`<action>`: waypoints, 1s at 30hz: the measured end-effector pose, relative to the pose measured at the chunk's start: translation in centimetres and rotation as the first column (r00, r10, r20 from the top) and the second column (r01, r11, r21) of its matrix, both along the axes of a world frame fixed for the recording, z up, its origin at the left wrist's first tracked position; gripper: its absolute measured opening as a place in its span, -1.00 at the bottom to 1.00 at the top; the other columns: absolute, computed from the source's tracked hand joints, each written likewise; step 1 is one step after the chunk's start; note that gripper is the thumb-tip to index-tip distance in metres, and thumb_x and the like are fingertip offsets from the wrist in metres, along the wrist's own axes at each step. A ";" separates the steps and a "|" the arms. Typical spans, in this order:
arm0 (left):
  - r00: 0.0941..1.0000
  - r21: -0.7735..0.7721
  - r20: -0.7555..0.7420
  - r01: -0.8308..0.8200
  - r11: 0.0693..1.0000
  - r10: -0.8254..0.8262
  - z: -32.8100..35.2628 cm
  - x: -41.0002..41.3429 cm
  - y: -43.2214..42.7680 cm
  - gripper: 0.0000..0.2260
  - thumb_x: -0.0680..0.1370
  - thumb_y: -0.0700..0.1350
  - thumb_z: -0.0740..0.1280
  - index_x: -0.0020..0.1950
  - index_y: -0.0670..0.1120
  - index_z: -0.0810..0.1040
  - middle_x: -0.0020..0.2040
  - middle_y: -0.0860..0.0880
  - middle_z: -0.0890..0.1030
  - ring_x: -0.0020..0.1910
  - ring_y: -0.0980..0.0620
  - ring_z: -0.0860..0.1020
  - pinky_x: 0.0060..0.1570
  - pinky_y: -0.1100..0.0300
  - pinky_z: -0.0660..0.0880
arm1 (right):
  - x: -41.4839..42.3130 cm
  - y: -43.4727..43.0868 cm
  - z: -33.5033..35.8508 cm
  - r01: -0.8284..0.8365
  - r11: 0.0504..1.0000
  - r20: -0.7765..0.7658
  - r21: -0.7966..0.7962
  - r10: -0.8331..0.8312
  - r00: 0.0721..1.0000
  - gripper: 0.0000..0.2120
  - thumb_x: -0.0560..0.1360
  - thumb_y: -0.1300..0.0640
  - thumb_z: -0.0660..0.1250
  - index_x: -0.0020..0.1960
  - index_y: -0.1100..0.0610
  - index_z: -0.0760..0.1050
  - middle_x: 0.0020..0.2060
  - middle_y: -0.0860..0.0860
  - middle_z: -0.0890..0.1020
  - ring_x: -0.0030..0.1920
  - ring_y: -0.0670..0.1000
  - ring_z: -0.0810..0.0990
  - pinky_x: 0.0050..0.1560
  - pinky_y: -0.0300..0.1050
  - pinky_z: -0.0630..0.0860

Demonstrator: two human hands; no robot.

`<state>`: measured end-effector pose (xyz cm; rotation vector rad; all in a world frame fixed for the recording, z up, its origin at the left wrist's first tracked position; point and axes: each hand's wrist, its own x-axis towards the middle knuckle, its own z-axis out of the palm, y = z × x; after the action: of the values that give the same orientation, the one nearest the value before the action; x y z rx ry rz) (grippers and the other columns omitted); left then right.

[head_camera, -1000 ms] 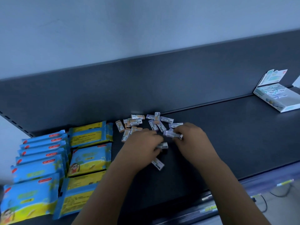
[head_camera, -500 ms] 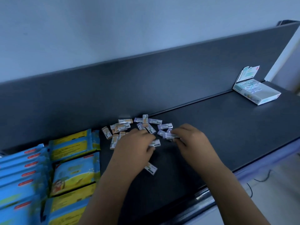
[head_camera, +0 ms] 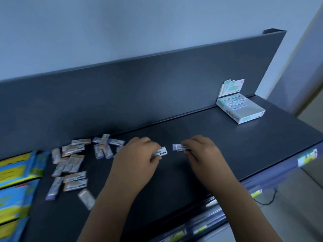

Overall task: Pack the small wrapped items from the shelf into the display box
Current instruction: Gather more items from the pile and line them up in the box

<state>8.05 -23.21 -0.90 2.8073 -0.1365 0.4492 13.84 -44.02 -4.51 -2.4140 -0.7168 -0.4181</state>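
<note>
Pale cardboard, the display box (head_camera: 251,117) sat at the upper right of the frame on the dark shelf (head_camera: 227,145), lid flap up, with rows of wrapped items (head_camera: 232,102) inside. Mid-frame, my left hand (head_camera: 138,154) pinched one small wrapped item (head_camera: 161,151) and my right hand (head_camera: 201,151) pinched a second wrapped item (head_camera: 180,147). The loose pile (head_camera: 73,159) lay centre left. Half a second earlier both hands met at that pile; here they sat apart, right of it.
</note>
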 end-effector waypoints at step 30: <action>0.996 -0.088 -0.054 -0.070 0.994 0.065 -0.1 13.2 -19.5 -0.88 0.50 0.04 0.39 0.03 0.16 0.61 -0.07 0.17 0.52 -0.06 0.12 0.48 -0.13 0.07 0.51 | 13.7 -18.5 1.8 -0.096 0.986 -0.055 0.136 0.104 0.993 -0.76 0.49 0.22 0.41 0.14 0.07 0.61 -0.01 -0.07 0.60 0.01 -0.03 0.56 0.04 -0.14 0.51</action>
<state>21.22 -42.74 -0.97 2.7385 -0.0103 0.3885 27.49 -62.53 -2.67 -2.2459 -0.7550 -0.3376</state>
